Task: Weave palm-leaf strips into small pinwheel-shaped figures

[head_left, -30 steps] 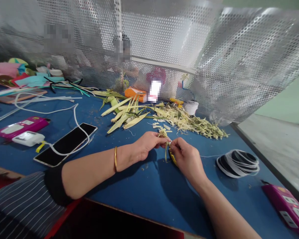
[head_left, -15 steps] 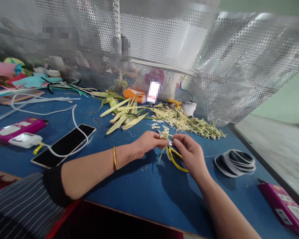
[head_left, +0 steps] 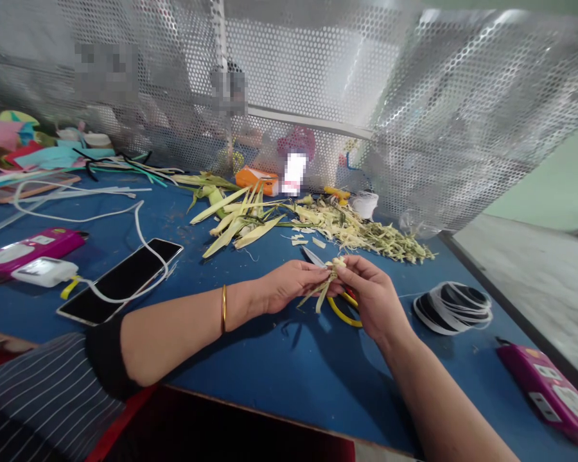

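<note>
Sleeve (head_left: 48, 391): at 8 o'clock from the hands, dark cloth with thin pale stripes; a smooth gold bangle (head_left: 224, 308) circles the left wrist.
Power socket (head_left: 549, 388): 4 o'clock, glossy purple plastic with pale panels.
Left hand (head_left: 291, 285): thumb and fingers pinch the husk piece (head_left: 336, 264), whose thin, dry tails hang towards 7 o'clock.
Right hand (head_left: 373, 289): now grips the husk piece's knobbly pale head too; a second ago it was bunched over the scissors.
Scissors (head_left: 313, 258): below both hands, yellow loop showing at 5 o'clock; the steel blade towards 11 o'clock is plainer than half a second ago. Whether they touch the table is unclear.
Cord roll (head_left: 455, 311): 3 o'clock, white strands wound over black.
Phone (head_left: 130, 273): 9 o'clock, flat black glass under a looping white cable (head_left: 139, 228).
Husk leaves (head_left: 243, 224): 10 o'clock, long, pointed, ribbed.
Husk pile (head_left: 366, 234): 1 o'clock, curly and tangled.
Screen (head_left: 313, 77): 12 o'clock, silvery mesh with round holes.
</note>
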Demonstrator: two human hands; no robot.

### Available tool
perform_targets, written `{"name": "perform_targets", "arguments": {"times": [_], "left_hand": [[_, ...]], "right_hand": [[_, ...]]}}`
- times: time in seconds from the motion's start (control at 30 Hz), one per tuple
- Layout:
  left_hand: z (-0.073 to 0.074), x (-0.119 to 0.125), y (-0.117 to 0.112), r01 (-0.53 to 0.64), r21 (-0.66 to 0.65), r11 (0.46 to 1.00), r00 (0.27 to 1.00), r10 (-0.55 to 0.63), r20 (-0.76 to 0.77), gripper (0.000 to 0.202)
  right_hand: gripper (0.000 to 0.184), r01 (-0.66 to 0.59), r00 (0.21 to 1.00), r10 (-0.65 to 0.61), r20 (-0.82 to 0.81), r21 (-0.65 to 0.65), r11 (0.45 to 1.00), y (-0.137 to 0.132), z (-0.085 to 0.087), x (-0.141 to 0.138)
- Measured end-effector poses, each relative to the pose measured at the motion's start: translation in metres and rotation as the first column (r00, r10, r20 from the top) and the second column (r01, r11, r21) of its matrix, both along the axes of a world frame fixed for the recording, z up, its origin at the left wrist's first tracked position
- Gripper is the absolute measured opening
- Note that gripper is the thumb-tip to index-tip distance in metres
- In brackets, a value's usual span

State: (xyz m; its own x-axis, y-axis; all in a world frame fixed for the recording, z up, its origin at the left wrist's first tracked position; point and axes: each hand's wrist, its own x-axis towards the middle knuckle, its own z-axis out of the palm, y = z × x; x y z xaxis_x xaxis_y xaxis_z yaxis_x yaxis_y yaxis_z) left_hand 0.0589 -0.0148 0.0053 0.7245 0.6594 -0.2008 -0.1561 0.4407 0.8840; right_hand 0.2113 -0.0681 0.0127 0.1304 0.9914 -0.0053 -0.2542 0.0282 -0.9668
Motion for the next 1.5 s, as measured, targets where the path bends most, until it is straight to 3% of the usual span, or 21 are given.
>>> {"name": "perform_targets", "arguments": {"times": [0.2,0.5,0.6,0.7,0.9,1.07,1.27,1.4,1.5], "left_hand": [[-0.005,0.0,0.002,0.032,-0.167,0.986,0.997,-0.02,0.068,0.031],[-0.011,0.003,0.002,0.061,-0.224,0.973,0.993,-0.037,0.11,0.025],[-0.01,0.005,0.0,0.015,-0.157,0.987,0.995,0.001,0.101,0.033],[-0.006,0.004,-0.003,-0.073,-0.005,0.997,0.997,0.073,0.028,0.038],[0.003,0.0,-0.004,-0.156,0.268,0.951,0.973,0.194,-0.123,0.026],[0.0,0.001,-0.002,-0.18,0.29,0.94,0.963,0.229,-0.142,0.019],[0.0,-0.001,0.0,-0.107,0.369,0.923,0.95,0.205,-0.237,0.018],[0.006,-0.005,0.008,-0.066,0.362,0.93,0.941,0.178,-0.287,0.024],[0.005,-0.01,0.021,-0.18,0.321,0.93,0.94,0.258,-0.223,0.033]], "right_hand": [[0.031,-0.022,1.0,0.022,-0.018,0.002,1.0,-0.001,0.003,0.0],[0.032,-0.022,1.0,0.022,-0.015,-0.008,1.0,-0.001,0.004,-0.002],[0.031,-0.003,1.0,0.003,-0.002,0.01,1.0,0.0,0.002,-0.001],[0.033,0.073,0.996,-0.075,0.046,0.045,0.996,0.0,0.002,-0.001],[0.036,0.11,0.982,-0.118,0.15,0.057,0.992,-0.001,0.004,-0.003],[0.038,0.195,0.951,-0.211,0.225,0.093,0.976,0.0,0.003,0.0],[0.037,0.055,0.94,-0.055,0.336,0.008,0.998,0.002,0.001,0.004],[0.036,0.127,0.876,-0.139,0.462,0.057,0.99,0.005,0.003,0.01],[0.036,0.166,0.908,-0.173,0.381,0.05,0.985,0.006,0.006,0.016]]}}
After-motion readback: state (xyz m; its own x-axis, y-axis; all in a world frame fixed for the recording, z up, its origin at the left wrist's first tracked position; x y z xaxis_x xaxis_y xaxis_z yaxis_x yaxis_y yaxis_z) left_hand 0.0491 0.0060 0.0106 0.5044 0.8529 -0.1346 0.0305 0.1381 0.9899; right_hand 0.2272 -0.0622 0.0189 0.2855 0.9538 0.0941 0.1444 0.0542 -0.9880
